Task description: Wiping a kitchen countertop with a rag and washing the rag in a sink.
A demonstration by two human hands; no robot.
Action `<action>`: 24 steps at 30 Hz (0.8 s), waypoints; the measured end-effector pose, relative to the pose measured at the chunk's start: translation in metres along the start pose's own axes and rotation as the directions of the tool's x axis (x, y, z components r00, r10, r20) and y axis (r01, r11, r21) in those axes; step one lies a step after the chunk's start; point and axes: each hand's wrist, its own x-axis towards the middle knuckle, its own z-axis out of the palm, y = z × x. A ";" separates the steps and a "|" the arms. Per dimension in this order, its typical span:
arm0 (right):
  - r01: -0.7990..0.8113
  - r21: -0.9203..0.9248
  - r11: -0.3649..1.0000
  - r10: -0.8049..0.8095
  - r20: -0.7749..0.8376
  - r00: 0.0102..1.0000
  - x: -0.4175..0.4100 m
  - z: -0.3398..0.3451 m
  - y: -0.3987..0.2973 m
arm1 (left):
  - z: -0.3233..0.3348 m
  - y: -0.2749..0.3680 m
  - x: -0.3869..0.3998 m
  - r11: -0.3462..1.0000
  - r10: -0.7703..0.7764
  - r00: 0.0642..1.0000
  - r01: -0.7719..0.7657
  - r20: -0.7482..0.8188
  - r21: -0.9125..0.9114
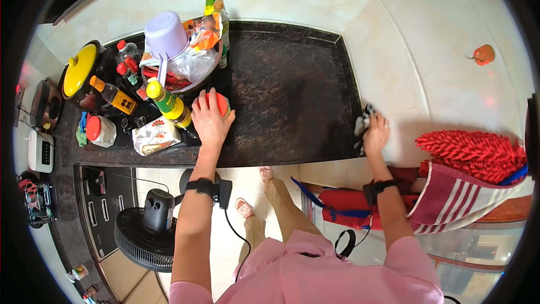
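My left hand [211, 120] lies over a red-lidded jar [219, 104], its fingers across the lid, beside a yellow-capped bottle [170, 104]. At the right end of the dark stone countertop [291, 93], my right hand [375, 133] presses a grey and black patterned cloth [362, 126] against the raised edge by the wall. Part of the cloth is hidden under the fingers. A basin [213, 77] holding packets and a lilac plastic dipper [166, 36] stands behind my left hand.
Left on the counter are a yellow-lidded pot [80, 69], a sauce bottle [114, 96], a red-lidded jar of white contents [101, 131] and a patterned packet [156, 136]. A black fan [145, 234] stands below. Red chenille mop heads [468, 156] and a striped towel [451, 196] are at right.
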 end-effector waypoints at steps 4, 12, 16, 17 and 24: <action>0.156 0.071 0.985 -0.164 0.115 0.980 -0.032 0.048 -0.013 | -0.001 0.009 0.007 1.000 0.015 0.999 -0.015 0.031 -0.004; 0.161 0.781 0.603 -0.301 0.036 0.953 -0.118 0.020 -0.209 | -0.026 0.003 0.020 1.000 -0.024 0.932 0.025 0.361 0.003; 0.442 0.867 0.231 -0.648 -0.202 0.734 -0.090 0.002 -0.279 | -0.023 0.004 0.027 1.000 0.009 0.936 0.001 0.352 -0.028; 0.520 0.841 0.146 -0.728 -0.265 0.632 -0.080 0.004 -0.285 | -0.025 0.003 0.031 0.994 -0.070 0.929 0.097 0.363 -0.058; 0.656 0.735 -0.171 -0.780 -0.508 0.365 -0.017 0.051 -0.295 | -0.097 0.035 0.045 0.870 -0.146 0.933 0.280 0.330 -0.405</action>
